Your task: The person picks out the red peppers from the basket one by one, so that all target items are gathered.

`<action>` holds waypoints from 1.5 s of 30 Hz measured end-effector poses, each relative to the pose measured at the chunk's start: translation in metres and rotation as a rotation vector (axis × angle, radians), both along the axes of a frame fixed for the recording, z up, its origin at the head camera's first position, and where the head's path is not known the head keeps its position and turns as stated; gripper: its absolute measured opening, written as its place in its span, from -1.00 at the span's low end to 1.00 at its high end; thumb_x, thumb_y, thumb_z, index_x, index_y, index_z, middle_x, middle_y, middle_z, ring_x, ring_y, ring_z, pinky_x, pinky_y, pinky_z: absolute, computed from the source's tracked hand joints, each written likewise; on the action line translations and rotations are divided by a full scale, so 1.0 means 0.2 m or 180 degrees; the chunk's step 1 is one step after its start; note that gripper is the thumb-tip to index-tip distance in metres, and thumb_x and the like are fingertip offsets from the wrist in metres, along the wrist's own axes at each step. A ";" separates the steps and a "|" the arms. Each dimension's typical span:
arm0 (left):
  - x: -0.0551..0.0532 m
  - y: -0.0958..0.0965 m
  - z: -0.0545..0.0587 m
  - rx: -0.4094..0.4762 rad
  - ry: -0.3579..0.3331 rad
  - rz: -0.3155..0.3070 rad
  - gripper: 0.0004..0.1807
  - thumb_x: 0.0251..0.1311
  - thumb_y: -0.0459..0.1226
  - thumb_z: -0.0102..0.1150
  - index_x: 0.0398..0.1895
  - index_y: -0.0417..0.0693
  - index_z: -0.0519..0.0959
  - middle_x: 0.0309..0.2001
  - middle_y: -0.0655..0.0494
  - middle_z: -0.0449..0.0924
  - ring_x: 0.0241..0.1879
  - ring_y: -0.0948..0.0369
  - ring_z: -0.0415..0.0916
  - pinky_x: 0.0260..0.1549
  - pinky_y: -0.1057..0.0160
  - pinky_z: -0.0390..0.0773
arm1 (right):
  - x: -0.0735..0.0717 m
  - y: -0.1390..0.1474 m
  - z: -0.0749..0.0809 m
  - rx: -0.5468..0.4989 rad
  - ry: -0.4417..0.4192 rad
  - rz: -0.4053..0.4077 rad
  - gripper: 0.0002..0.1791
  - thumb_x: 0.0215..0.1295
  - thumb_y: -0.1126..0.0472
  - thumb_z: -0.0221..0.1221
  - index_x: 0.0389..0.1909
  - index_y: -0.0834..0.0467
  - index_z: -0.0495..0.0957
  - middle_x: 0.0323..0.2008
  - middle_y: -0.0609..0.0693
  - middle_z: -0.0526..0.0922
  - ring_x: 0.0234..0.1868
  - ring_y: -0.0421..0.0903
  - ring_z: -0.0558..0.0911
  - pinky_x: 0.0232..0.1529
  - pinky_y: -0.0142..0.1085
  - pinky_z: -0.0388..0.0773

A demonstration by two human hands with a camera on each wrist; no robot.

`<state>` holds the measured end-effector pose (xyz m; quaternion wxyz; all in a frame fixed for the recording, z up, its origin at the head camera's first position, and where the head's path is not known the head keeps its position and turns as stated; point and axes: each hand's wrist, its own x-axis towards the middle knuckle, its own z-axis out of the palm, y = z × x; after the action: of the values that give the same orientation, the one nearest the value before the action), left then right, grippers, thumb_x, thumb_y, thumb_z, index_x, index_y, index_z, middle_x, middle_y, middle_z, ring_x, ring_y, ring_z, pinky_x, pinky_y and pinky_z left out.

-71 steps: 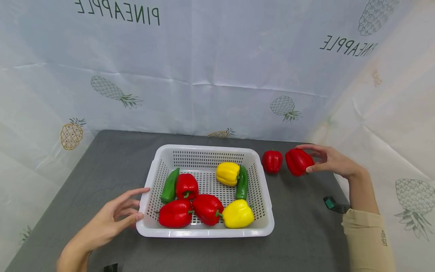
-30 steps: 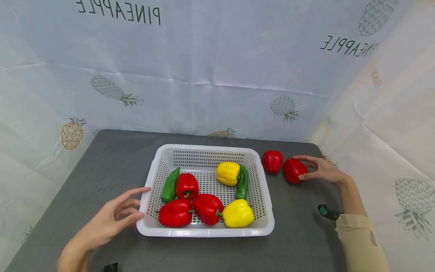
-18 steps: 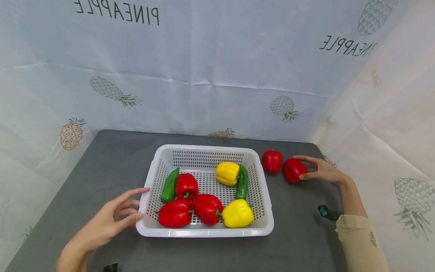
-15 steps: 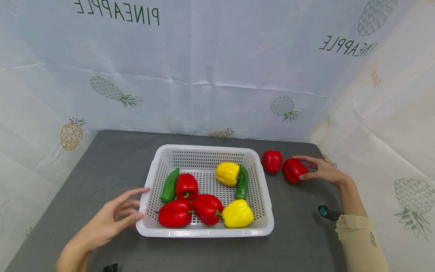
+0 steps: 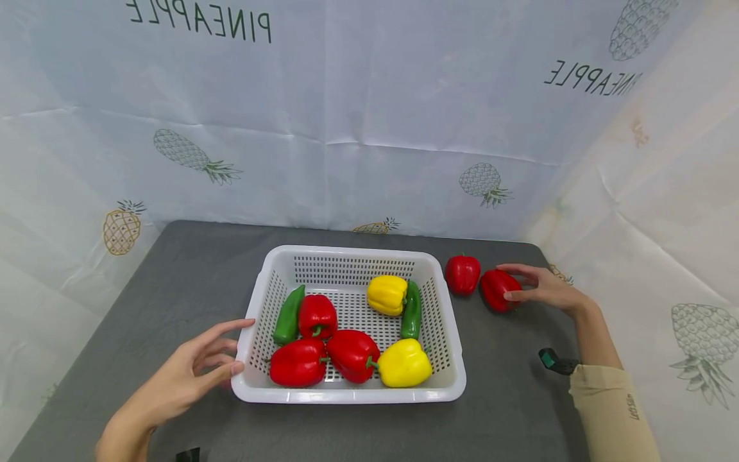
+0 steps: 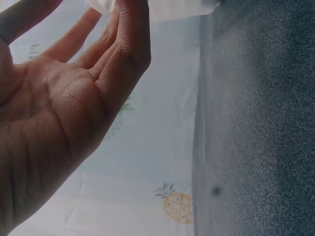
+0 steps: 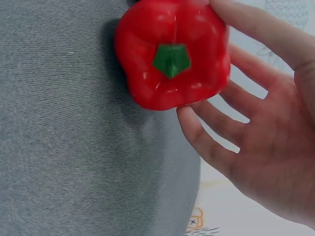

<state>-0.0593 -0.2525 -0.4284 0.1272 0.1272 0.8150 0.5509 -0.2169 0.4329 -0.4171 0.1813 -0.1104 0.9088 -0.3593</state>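
Gripping far-right red pepper (image 5: 496, 291) on surface (image 5: 496, 398) | our right hand (image 5: 548, 289) half-curled round it | our left hand (image 5: 187, 372) loosely spread, touching left rim of basket (image 5: 245, 346)

Five red peppers (image 5: 493, 290), two yellow peppers (image 5: 405, 364), two green vegetables (image 5: 289, 316), one basket (image 5: 349, 396)

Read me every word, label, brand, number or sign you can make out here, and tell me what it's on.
"PINEAPPLE", backwards: back sheet, upper left, head view.
"PINEAPPLE", backwards: same sheet, upper right.
"PI", apparently: sheet, left wrist view; the rest is hidden by the left hand.
"Let's", probably: right sleeve; following letters too small.
No numbers seen.
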 end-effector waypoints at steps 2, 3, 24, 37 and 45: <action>0.00 0.00 0.00 -0.0023 -0.0026 0.0012 -0.24 0.46 -0.31 0.35 0.64 -0.15 0.26 0.15 -0.30 0.71 -0.13 0.30 0.77 -0.24 0.20 0.82 | 0.01 0.00 0.01 0.0066 0.0091 0.0018 -0.21 0.36 0.06 0.41 0.57 0.08 0.41 0.54 0.29 0.43 0.50 0.32 0.39 0.28 0.12 0.63; 0.00 0.00 0.00 -0.0041 -0.0049 0.0020 -0.24 0.46 -0.30 0.35 0.64 -0.15 0.26 0.16 -0.30 0.70 -0.13 0.31 0.77 -0.24 0.20 0.82 | 0.01 0.00 0.02 0.0093 0.0133 0.0027 -0.22 0.36 0.07 0.42 0.57 0.08 0.42 0.53 0.28 0.45 0.50 0.32 0.40 0.30 0.19 0.61; -0.01 0.01 0.01 -0.0106 -0.0157 0.0051 -0.22 0.46 -0.27 0.37 0.65 -0.13 0.25 0.20 -0.31 0.68 -0.11 0.34 0.75 -0.22 0.25 0.81 | 0.04 0.03 0.03 -0.0127 0.0212 0.0003 -0.20 0.34 0.17 0.44 0.54 0.24 0.40 0.48 0.29 0.50 0.45 0.40 0.49 0.12 -0.44 0.62; -0.01 0.01 0.00 -0.0140 -0.0160 0.0068 -0.19 0.44 -0.28 0.38 0.66 -0.14 0.24 0.25 -0.34 0.64 -0.08 0.37 0.73 -0.20 0.27 0.82 | 0.06 0.07 0.02 -0.0124 -0.0068 -0.0278 -0.16 0.46 0.09 0.37 0.62 0.26 0.25 0.51 0.35 0.43 0.35 0.17 0.62 0.11 -0.28 0.72; -0.01 0.02 0.01 -0.0165 -0.0196 0.0089 -0.19 0.44 -0.26 0.39 0.66 -0.14 0.24 0.24 -0.32 0.66 -0.08 0.37 0.73 -0.19 0.27 0.82 | 0.08 0.09 0.01 -0.0498 -0.0364 -0.0349 -0.19 0.48 0.14 0.33 0.60 0.35 0.21 0.51 0.46 0.37 0.13 -0.30 0.70 0.04 -0.06 0.84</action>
<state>-0.0615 -0.2494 -0.4270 0.1477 0.0954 0.8263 0.5350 -0.2018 0.4515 -0.4157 0.2037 -0.0537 0.8708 -0.4442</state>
